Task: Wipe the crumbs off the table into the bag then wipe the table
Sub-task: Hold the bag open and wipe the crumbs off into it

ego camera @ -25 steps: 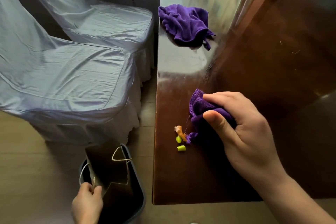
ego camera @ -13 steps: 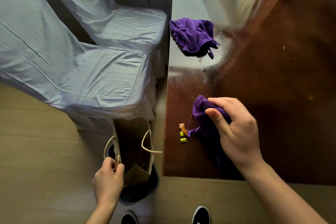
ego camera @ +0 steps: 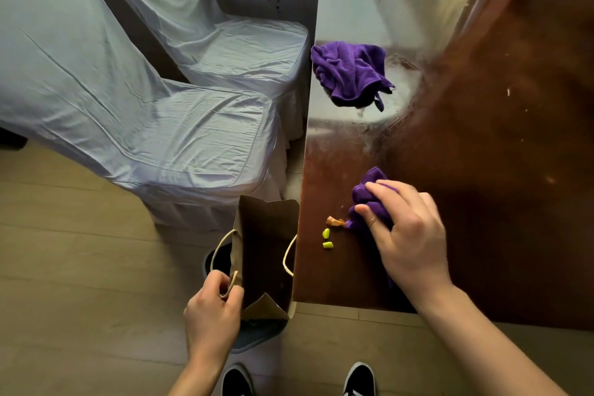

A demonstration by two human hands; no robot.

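Note:
My right hand (ego camera: 408, 241) grips a bunched purple cloth (ego camera: 366, 194) pressed on the glossy brown table (ego camera: 482, 202). Just left of the cloth lie the crumbs: an orange scrap (ego camera: 335, 221) and two yellow-green bits (ego camera: 326, 238), near the table's left edge. My left hand (ego camera: 212, 309) holds one handle of an open brown paper bag (ego camera: 266, 254), which is held up against the table's left edge, its mouth just below the crumbs' level.
A second purple cloth (ego camera: 350, 72) lies crumpled farther up the table by the left edge. Two chairs in pale covers (ego camera: 180, 132) stand left of the table. A dark bin (ego camera: 257, 334) sits under the bag. My shoes (ego camera: 360, 378) show at the bottom.
My left hand has lifted the bag out of the bin and brought it up and right against the table edge. My right hand keeps the cloth beside the crumbs.

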